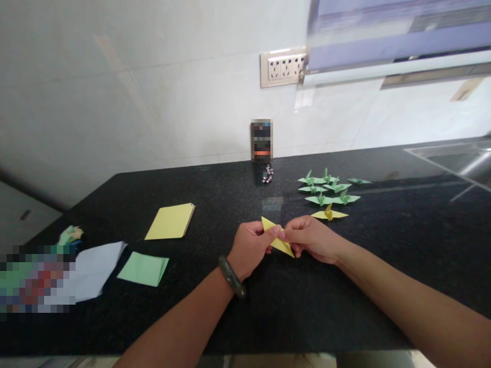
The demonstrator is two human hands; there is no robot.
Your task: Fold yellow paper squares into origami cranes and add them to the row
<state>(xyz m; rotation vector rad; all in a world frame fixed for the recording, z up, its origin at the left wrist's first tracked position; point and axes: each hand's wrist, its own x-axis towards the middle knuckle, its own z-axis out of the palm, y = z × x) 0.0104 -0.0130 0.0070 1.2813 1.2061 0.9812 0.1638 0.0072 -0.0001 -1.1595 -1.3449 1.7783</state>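
Note:
A folded yellow paper (283, 246), pointed at both visible ends, is pinched between my two hands above the black countertop. My left hand (251, 248), with a dark bangle at the wrist, grips its left side with the thumb on top. Fingers of my right hand (310, 237) close on its right edge; their tips partly cover the paper. Just beyond my right hand lies a yellow paper crane (329, 213). Several green paper cranes (321, 199) sit in rows behind it.
A stack of yellow paper squares (171, 222) and a folded green paper (143, 268) lie on the left, near white sheets (102, 266) and a crumpled paper (70, 235). A phone-like device (262, 141) leans on the wall below a socket panel (284, 68). A sink edge (452, 158) is at far right.

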